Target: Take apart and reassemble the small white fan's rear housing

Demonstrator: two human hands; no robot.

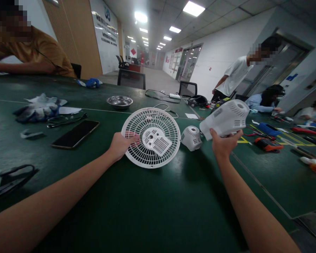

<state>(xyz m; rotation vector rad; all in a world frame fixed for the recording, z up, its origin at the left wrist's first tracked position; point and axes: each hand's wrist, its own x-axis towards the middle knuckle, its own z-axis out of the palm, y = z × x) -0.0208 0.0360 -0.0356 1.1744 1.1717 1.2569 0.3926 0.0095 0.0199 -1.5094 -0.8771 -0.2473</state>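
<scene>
My left hand (122,146) grips the left edge of a round white fan grille (164,123), its thumb across the slats. The grille is tilted up, with a hub and a slotted plate at its middle. On the right, my right hand (224,142) holds a white plastic housing (226,117) from below, raised above the table and tilted. Between the two, a smaller white housing (191,138) with slots sits on the green table (147,207), close to the grille's right edge. A thin white cable (168,106) lies behind the grille.
A phone (76,134), gloves (42,108) and black cables (67,120) lie left. A metal bowl (119,101) stands behind the grille. An orange meter (268,144) and a blue case (269,129) lie right. Several people are around the table.
</scene>
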